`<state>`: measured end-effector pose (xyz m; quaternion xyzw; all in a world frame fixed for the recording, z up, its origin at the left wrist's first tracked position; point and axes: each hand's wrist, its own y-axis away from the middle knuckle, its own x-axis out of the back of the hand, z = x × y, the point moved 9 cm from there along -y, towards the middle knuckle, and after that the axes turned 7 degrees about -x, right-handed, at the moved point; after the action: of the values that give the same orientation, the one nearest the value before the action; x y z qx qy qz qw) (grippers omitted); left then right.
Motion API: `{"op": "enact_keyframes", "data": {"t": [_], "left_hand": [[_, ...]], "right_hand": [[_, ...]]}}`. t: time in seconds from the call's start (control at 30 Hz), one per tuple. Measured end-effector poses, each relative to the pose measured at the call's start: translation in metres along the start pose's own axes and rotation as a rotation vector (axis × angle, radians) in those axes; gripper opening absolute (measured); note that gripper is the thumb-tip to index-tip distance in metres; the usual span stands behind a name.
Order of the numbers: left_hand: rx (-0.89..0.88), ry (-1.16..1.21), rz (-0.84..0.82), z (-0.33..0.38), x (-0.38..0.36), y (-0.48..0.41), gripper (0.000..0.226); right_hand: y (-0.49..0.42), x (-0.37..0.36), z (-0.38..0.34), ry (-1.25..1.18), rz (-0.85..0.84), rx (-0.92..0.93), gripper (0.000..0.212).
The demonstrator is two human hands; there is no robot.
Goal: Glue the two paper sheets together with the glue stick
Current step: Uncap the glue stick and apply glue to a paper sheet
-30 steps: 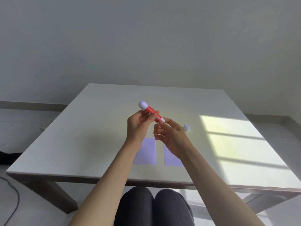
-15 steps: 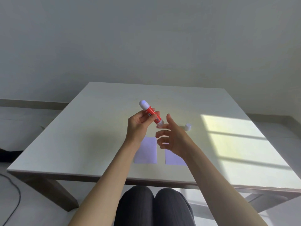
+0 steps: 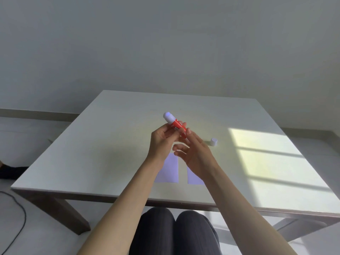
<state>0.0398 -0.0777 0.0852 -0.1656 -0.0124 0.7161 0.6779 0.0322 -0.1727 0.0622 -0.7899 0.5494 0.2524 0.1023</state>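
Left hand [image 3: 161,139] grips glue stick [image 3: 174,125], right hand [image 3: 195,155] loose

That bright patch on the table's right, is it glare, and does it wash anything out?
Head view: it is window light on the table, crossed by dark frame shadows; the cap sits left of it, sharp. The sheets lie in shade, tinted violet; the glue stick reads clearly. Wide-angle lens splays the table edges.
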Motion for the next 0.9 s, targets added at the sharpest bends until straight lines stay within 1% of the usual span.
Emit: {"op": "enact_keyframes", "data": {"t": [0.07,0.1,0.13,0.17,0.23,0.27,0.33,0.43,0.53,0.67,0.8,0.9], "left_hand": [[-0.029,-0.129,-0.078,0.000,-0.006,-0.001,0.025],[-0.045,-0.229,-0.127,0.000,-0.004,-0.002,0.033],[-0.053,-0.334,-0.183,0.000,0.001,-0.002,0.043],[-0.052,-0.453,-0.250,-0.002,0.009,-0.003,0.051],[-0.033,-0.743,-0.434,-0.014,0.033,0.001,0.057],[-0.010,-0.863,-0.526,-0.023,0.046,0.005,0.057],[0.043,-0.966,-0.642,-0.039,0.067,0.014,0.060],[0.066,-1.052,-0.684,-0.056,0.073,0.019,0.068],[0.069,-1.132,-0.714,-0.069,0.073,0.022,0.075],[0.063,-1.161,-0.719,-0.078,0.079,0.021,0.080],[0.041,-1.158,-0.741,-0.079,0.077,0.021,0.080],[0.050,-1.170,-0.736,-0.081,0.079,0.020,0.081]], "right_hand": [[0.000,0.000,-0.006,-0.105,0.014,0.072,0.024],[-0.001,0.006,-0.008,-0.163,0.069,0.074,0.014],[-0.002,0.015,-0.009,-0.231,0.142,0.062,0.012],[-0.002,0.026,-0.011,-0.289,0.209,0.053,0.015],[0.000,0.045,-0.018,-0.300,0.285,0.058,0.018],[0.001,0.051,-0.022,-0.244,0.298,0.069,0.016],[0.002,0.055,-0.026,-0.006,0.320,0.092,0.010],[-0.003,0.039,-0.019,0.419,0.350,0.119,0.009],[-0.010,0.021,-0.007,0.697,0.363,0.161,0.011],[-0.018,0.009,0.004,0.867,0.332,0.181,0.009],[-0.022,0.005,0.011,1.009,0.346,0.184,0.006],[-0.014,-0.004,0.013,1.155,0.363,0.255,0.012]]}}
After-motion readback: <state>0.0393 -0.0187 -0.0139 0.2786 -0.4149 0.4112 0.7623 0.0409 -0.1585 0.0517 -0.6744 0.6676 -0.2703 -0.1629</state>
